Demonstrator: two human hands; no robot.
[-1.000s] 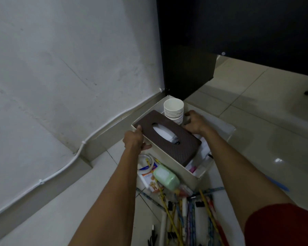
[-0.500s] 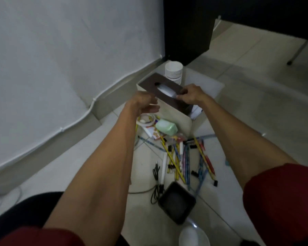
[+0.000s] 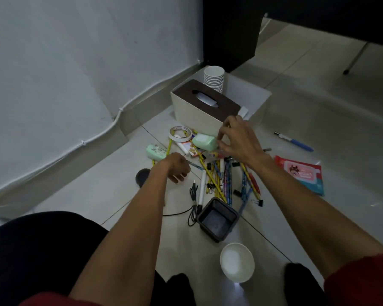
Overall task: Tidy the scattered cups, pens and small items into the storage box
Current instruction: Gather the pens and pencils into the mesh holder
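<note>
Nearest, a white bowl [image 3: 237, 265] and dark pen holder [image 3: 218, 219] sit untouched. Pens and pencils [image 3: 219, 180] are fanned lengthwise away from the body, between both hands. Left hand [image 3: 177, 167] is loosely curled, seemingly empty (grip unclear). Right hand [image 3: 239, 140] is spread wide, just beside the green case [image 3: 204, 142]. Beyond, the storage box [image 3: 248, 100] holds stacked cups [image 3: 214, 79].

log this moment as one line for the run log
stage: tissue box in storage box | left hand: empty | right hand: open above pens
</note>
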